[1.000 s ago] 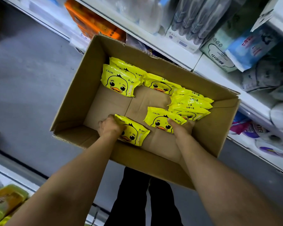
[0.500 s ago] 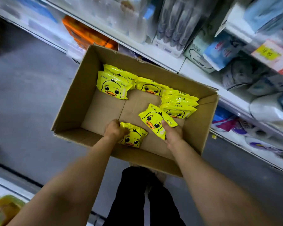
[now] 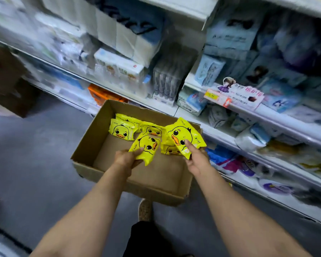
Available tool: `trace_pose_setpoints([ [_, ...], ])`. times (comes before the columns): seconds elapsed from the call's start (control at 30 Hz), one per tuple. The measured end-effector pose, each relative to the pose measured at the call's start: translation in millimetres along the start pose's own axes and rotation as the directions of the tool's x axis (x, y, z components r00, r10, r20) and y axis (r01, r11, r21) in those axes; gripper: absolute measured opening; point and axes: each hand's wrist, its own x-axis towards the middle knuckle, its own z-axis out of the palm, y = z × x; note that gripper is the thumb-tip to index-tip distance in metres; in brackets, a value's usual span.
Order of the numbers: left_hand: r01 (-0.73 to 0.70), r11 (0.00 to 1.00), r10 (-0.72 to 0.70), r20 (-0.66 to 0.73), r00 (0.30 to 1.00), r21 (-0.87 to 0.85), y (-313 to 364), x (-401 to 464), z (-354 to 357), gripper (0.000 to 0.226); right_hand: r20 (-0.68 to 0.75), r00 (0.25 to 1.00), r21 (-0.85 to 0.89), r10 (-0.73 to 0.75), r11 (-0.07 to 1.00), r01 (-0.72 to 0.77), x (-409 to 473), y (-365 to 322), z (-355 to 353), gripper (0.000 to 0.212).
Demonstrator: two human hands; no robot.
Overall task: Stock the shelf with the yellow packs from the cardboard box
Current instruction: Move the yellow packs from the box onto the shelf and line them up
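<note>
**Two duck packs lifted over the box**

Each glossy yellow pack bears a cartoon duck face with an orange bill. The left hand (image 3: 127, 158) grips one pack (image 3: 146, 147) above the cardboard box (image 3: 93, 143), its long axis tilted up and to the right. The right hand (image 3: 195, 157) pinches a second pack (image 3: 184, 137) at its lower edge, the long axis running up and to the left. More packs (image 3: 121, 129) lie along the box's far wall, partly hidden by the held ones. The shelf (image 3: 278, 115) goods are blurred.
</note>
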Motion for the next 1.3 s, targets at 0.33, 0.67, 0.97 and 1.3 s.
trace_pose_setpoints([
  [0.33,0.004,0.896,0.194,0.401,0.895,-0.444,-51.7,-167.3,82.0,0.023,0.028,0.974,0.197,-0.223,0.957,0.214,-110.2,-79.2,-112.2,0.036],
  [0.67,-0.135,0.851,0.423,0.513,0.747,-0.507,-27.6,-269.3,176.2,0.031,0.090,0.891,0.325,-0.445,0.858,0.396,-200.4,-156.3,-202.7,0.019],
  [0.97,-0.597,0.795,0.502,0.665,0.554,-0.103,51.5,-315.8,250.1,0.033,0.040,0.813,0.321,-0.581,0.778,0.540,-229.5,-194.5,-262.5,0.015],
  [1.3,-0.886,0.230,0.489,0.739,0.463,0.403,171.1,-351.7,315.5,0.088,-0.019,0.795,0.361,-0.606,0.738,0.571,-212.0,-225.9,-260.7,0.029],
])
